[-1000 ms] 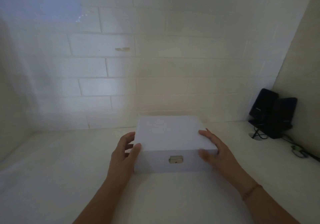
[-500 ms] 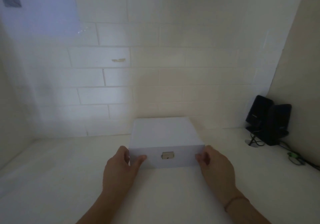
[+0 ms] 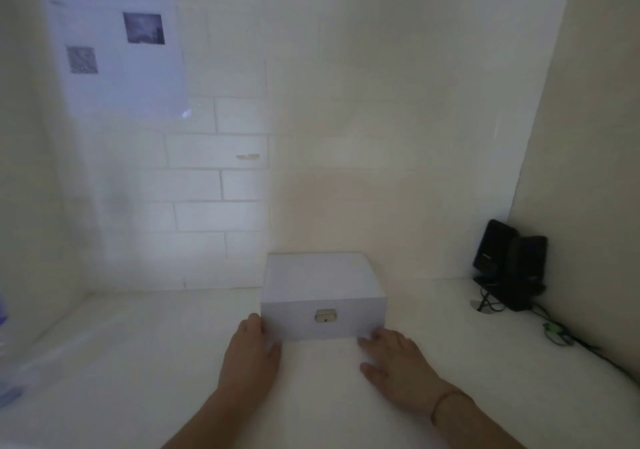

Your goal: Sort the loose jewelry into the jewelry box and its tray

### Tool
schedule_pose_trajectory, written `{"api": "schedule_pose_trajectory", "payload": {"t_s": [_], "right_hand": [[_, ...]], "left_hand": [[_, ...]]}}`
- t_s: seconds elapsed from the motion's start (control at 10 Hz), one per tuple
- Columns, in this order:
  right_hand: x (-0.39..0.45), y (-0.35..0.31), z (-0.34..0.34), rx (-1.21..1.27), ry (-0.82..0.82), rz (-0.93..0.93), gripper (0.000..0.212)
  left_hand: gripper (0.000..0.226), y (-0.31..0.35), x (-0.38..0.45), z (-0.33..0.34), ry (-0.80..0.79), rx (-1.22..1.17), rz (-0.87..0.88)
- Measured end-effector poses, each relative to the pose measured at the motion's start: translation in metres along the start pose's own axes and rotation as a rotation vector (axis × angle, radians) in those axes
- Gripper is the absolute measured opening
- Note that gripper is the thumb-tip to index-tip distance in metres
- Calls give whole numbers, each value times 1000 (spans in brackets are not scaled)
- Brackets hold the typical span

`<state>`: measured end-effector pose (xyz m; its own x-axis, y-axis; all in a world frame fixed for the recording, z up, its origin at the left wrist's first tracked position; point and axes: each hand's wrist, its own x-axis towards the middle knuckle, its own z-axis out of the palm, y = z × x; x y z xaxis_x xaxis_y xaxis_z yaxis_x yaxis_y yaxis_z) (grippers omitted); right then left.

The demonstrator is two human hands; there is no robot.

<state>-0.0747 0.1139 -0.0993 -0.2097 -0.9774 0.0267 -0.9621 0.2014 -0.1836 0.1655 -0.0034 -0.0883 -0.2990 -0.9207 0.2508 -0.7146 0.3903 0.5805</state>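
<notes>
A closed white jewelry box (image 3: 322, 280) with a small metal clasp (image 3: 325, 316) on its front stands on the white table (image 3: 138, 362), close to the back wall. My left hand (image 3: 251, 351) wraps the box's front left corner, fingers on the side and thumb by the front face. My right hand (image 3: 398, 358) lies flat on the table with fingers spread, its fingertips just touching the box's front right bottom corner. No loose jewelry or tray shows in this view.
Two black speakers (image 3: 509, 265) with cables stand in the back right corner, and a green plug (image 3: 556, 332) lies on the table near them. A sheet of paper (image 3: 114, 43) hangs on the brick wall. Something blurred and bluish (image 3: 7, 344) sits at the left edge.
The box has slid away from me toward the wall. My hands have moved from its sides to its front corners, and the right hand has flattened onto the table. The view has tilted up.
</notes>
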Motion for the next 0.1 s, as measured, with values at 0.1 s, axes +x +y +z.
{"api": "schedule_pose_trajectory", "payload": {"t_s": [0.1], "right_hand": [[-37, 2, -24, -30, -104, 1, 92]], "left_hand": [[86, 14, -42, -3, -252, 309, 132]]}}
